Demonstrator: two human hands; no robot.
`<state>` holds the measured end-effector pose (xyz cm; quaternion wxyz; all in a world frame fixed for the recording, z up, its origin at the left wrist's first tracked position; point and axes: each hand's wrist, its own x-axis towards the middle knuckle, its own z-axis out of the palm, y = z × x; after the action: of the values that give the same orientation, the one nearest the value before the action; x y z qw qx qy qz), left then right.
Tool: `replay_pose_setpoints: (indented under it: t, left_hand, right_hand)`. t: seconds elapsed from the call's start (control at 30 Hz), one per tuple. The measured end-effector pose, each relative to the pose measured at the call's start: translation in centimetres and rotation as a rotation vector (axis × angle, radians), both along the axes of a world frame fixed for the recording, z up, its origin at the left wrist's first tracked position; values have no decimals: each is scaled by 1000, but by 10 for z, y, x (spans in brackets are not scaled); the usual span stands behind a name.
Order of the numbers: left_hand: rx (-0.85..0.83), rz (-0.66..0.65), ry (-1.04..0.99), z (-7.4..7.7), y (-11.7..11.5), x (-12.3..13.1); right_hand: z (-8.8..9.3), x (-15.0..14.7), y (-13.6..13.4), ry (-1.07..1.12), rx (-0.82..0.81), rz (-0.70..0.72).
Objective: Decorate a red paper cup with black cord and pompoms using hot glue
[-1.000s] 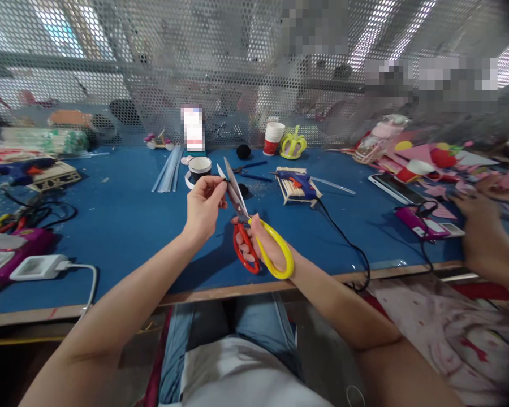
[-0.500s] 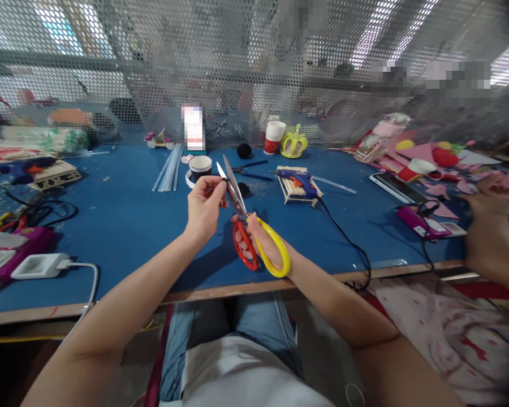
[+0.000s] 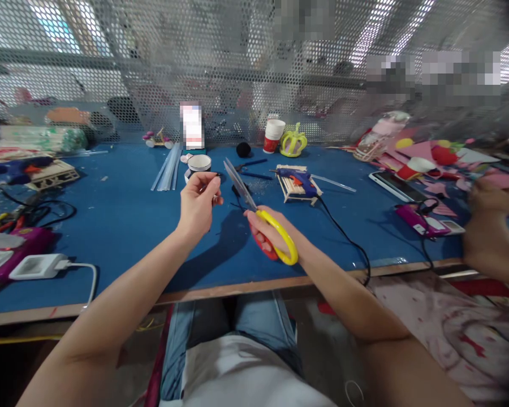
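My right hand [image 3: 268,230] grips a pair of scissors [image 3: 258,217] by its red and yellow handles, above the blue table [image 3: 123,226]. The blades are closed and point up and to the left. My left hand [image 3: 197,203] hangs just left of the blade tips, fingers pinched on a tiny dark piece that I cannot make out. A small gap separates it from the blades.
A blue glue gun [image 3: 299,180] rests on a wooden stick frame, its black cable [image 3: 348,243] running to the table edge. A tape roll [image 3: 198,164], paper cups [image 3: 274,137], yellow crown [image 3: 293,142], glue sticks [image 3: 167,167] lie behind. Chargers [image 3: 38,265] sit left. Another person's hand [image 3: 490,226] works at right.
The scissor blades have closed and swung away to the right of my left hand. My left hand drew slightly left and lower with its pinch.
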<state>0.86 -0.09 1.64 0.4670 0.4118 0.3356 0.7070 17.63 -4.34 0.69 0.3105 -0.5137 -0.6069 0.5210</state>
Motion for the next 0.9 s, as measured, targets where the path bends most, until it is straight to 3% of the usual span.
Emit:
replay_pose_setpoints:
  t: [0.13,0.2,0.4,0.57,0.67,0.77,0.83,0.9]
  left_hand:
    - [-39,-74,18,11,0,-8]
    - [-69,-113,40,15,0,-10]
    - [-137,-205,147,12,1,-5]
    - [-239,-291,131,5,-4,-4]
    - [-305,-387,72,0,-9,-4]
    - [-366,-447,34,-4,-15,-4]
    - [-372,-473,34,-6,-19,-4]
    - [-354,-470,51,-7,-21,-3]
  right_hand:
    - [1,38,32,-752,398,-140]
    - [-4,53,42,-970,363,-94]
    - [-11,58,42,-1234,200,-109]
    - [2,52,39,-1341,270,-26]
    - [17,44,38,-1232,425,-11]
    - [28,27,35,-692,571,75]
    - [29,11,35,-365,544,107]
    - [26,-3,35,-216,484,123]
